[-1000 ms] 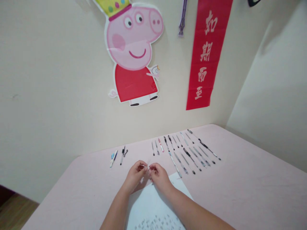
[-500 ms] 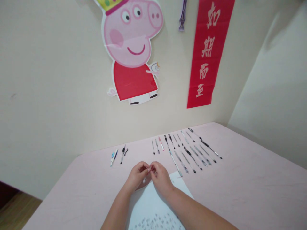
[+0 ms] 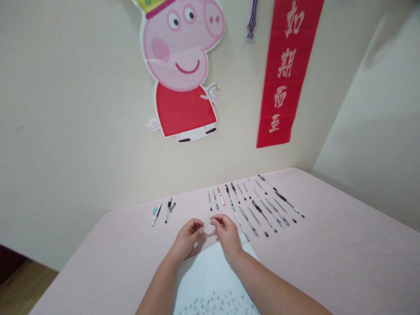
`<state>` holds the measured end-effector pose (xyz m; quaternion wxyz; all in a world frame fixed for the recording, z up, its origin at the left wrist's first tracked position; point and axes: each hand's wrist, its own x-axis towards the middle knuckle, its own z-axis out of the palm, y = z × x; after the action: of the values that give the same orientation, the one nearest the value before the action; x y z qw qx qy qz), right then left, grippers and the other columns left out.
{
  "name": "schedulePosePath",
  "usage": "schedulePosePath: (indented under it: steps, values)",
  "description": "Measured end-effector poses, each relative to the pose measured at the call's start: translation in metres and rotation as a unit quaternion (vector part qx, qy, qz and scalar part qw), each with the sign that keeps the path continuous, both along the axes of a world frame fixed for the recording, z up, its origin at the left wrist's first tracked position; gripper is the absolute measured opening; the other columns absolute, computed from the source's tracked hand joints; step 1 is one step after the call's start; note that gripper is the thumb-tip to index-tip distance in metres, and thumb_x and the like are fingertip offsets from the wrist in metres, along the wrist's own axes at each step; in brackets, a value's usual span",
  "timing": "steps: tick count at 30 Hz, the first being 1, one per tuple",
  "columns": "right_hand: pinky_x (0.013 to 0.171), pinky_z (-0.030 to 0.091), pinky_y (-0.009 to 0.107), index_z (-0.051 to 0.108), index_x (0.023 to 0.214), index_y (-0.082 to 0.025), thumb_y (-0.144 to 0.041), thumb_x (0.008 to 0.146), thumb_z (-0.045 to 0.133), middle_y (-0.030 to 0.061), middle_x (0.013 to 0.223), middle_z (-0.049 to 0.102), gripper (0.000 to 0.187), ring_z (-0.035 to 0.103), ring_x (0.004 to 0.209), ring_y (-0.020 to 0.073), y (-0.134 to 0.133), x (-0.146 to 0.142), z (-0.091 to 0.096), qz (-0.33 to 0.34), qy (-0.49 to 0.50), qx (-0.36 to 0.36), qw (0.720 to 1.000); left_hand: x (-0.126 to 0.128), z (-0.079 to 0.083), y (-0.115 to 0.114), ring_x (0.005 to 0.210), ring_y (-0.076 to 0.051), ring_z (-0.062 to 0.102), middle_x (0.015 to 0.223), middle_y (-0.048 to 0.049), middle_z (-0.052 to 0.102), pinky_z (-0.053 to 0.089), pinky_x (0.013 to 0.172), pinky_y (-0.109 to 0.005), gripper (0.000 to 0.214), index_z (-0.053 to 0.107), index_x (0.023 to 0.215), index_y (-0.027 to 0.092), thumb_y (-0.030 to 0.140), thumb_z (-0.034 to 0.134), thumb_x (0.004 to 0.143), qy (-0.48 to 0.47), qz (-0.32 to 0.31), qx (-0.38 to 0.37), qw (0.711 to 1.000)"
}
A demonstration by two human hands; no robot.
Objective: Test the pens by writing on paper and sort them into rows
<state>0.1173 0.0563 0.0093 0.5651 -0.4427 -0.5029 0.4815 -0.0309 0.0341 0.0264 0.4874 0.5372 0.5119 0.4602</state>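
Note:
Over the far end of a sheet of paper [image 3: 210, 269], my left hand [image 3: 187, 237] and my right hand [image 3: 227, 232] face each other a short way apart. A thin, pale, see-through piece like a pen part [image 3: 206, 224] spans the gap, pinched at one end by the fingers of each hand. Its exact kind is too small to make out. Dark handwriting-like marks cover the paper's near part. Right of my right hand, a light-blue and white pen [image 3: 241, 224] lies with its lower end by the paper's far corner.
Two rows of pens and refills, among them a black-capped pen [image 3: 260, 211] and a pink pen [image 3: 221, 196], lie at the right on the pink table [image 3: 344, 249]. Several pens [image 3: 156, 214] and a loose black cap [image 3: 173, 206] lie at the left. Behind stands a wall [image 3: 82, 109].
My hands were together at the fingertips and have drawn apart, my right hand moving right and slightly away. The thin see-through piece now shows between them.

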Motion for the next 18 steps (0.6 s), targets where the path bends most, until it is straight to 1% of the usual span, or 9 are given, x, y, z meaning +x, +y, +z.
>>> schedulePosePath:
  steps: [5,9,13,18]
  values:
    - [0.055,0.047,0.025,0.063,0.079,-0.017,-0.031,0.075,0.056,0.0052,0.077,0.065,0.017,0.059,0.072,0.0174,-0.003,0.0,0.003,-0.008,-0.027,0.02,0.999,-0.001,-0.005,0.001,0.063,-0.012,0.05,0.07,-0.0003,0.055,0.038,0.059,-0.023,0.023,0.058,0.083,0.017,0.031,0.067,0.066,-0.015,-0.017,-0.003,1.0]
    - [0.058,0.048,0.026,0.065,0.08,-0.017,-0.029,0.076,0.055,0.0056,0.079,0.065,0.016,0.059,0.073,0.0171,-0.003,0.0,0.001,-0.004,-0.045,0.053,0.998,-0.001,-0.008,0.002,0.064,-0.011,0.051,0.07,0.0001,0.055,0.039,0.059,-0.023,0.02,0.06,0.084,0.017,0.028,0.067,0.068,-0.019,-0.011,0.016,1.0]
    - [0.06,0.047,0.026,0.066,0.08,-0.016,-0.027,0.077,0.054,0.0057,0.081,0.063,0.016,0.059,0.074,0.0163,-0.003,0.0,0.002,0.005,-0.051,0.085,0.995,0.0,-0.003,0.002,0.066,-0.012,0.052,0.072,-0.0013,0.057,0.04,0.061,-0.024,0.019,0.063,0.084,0.017,0.025,0.066,0.067,0.009,0.004,0.023,1.0]
    - [0.059,0.046,0.025,0.067,0.081,-0.016,-0.025,0.079,0.052,0.0059,0.082,0.062,0.017,0.059,0.071,0.0153,-0.005,0.0,0.006,0.015,-0.049,0.098,0.994,-0.002,0.006,-0.001,0.078,-0.017,0.056,0.084,-0.0056,0.062,0.042,0.072,-0.028,0.022,0.066,0.088,0.017,0.024,0.064,0.068,0.063,0.005,0.04,0.997]
